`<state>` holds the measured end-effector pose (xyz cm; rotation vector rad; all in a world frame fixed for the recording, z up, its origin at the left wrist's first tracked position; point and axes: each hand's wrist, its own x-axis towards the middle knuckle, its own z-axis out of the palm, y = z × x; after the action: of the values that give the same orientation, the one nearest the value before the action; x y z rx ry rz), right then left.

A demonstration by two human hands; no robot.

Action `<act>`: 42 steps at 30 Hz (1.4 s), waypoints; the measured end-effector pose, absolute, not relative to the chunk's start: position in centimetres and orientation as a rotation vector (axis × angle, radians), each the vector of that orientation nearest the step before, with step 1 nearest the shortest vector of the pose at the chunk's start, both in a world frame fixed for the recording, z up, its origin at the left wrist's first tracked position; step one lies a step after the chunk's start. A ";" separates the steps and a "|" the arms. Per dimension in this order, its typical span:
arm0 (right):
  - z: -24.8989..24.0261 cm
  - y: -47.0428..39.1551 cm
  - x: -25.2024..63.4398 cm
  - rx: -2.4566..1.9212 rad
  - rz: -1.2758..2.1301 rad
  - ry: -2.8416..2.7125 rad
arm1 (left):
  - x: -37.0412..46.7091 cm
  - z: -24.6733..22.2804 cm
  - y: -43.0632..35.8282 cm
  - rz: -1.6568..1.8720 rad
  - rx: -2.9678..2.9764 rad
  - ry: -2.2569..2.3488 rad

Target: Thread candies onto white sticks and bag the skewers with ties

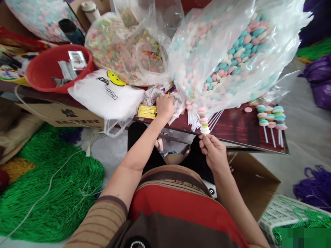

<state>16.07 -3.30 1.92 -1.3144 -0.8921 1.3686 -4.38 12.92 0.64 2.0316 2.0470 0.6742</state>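
Observation:
My right hand pinches the lower end of a candy skewer, upright in front of the table edge. Pink, green and white candies are stacked along it. My left hand reaches onto small printed plastic bags, its fingers curled down at them; what the fingertips grip is hidden. Just left of that hand lies a bundle of yellow twist ties. White sticks are spread near the candy skewer. Several finished candy skewers lie at the table's right end, beside a loose pink candy.
Big clear bags of pink, blue and white candies and of small colourful candies fill the table's back. At left stand a red basin and a white smiley bag. Green netting and an open carton are below.

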 end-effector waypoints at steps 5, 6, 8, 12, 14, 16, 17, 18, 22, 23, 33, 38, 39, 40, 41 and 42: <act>2.3 -2.4 15.6 -1.255 1.427 -0.812 | -4.8 0.9 13.4 0.678 1.998 2.048; 2.5 -2.3 15.5 -1.245 1.434 -0.802 | -4.9 1.1 13.5 0.672 1.989 2.056; 2.9 -1.8 15.4 -1.227 1.434 -0.802 | -5.4 1.5 13.3 0.704 1.996 2.047; 3.9 -0.4 15.5 -1.225 1.387 -0.864 | -6.7 2.3 10.8 0.980 2.149 1.845; 4.3 0.8 15.5 -1.263 1.403 -0.865 | -7.0 2.4 8.5 1.108 2.257 1.653; 4.3 2.0 15.3 -1.286 1.503 -0.837 | -6.8 2.3 6.0 1.121 2.358 1.469; 4.2 2.6 15.2 -1.276 1.577 -0.820 | -6.6 2.1 4.9 1.100 2.398 1.375; 4.1 3.1 15.1 -1.257 1.650 -0.804 | -6.4 2.0 3.9 1.063 2.433 1.275; 3.6 3.8 14.7 -1.246 1.754 -0.777 | -5.5 1.1 1.9 0.924 2.458 1.034; 3.5 3.6 14.7 -1.273 1.734 -0.782 | -5.4 0.9 1.7 0.924 2.437 1.027; 4.8 0.9 15.3 -1.229 1.413 -0.873 | -2.6 3.4 -0.1 1.000 1.379 1.226; 4.1 0.0 14.9 -1.219 1.293 -0.897 | -2.0 4.5 0.1 0.796 1.035 1.141; 4.0 -0.1 15.0 -1.233 1.276 -0.900 | -2.1 4.5 0.2 0.802 1.046 1.190; 3.8 -0.1 15.2 -1.243 1.273 -0.902 | -2.4 4.4 0.2 0.810 1.077 1.239; 3.7 -0.1 15.3 -1.243 1.285 -0.903 | -2.6 4.4 0.3 0.814 1.126 1.277; 3.7 -0.1 15.5 -1.231 1.312 -0.901 | -2.8 4.4 0.3 0.812 1.189 1.298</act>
<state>15.54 -0.08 3.66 -1.2307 -0.9013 1.3125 -2.84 0.35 4.37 1.1888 1.2982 0.8124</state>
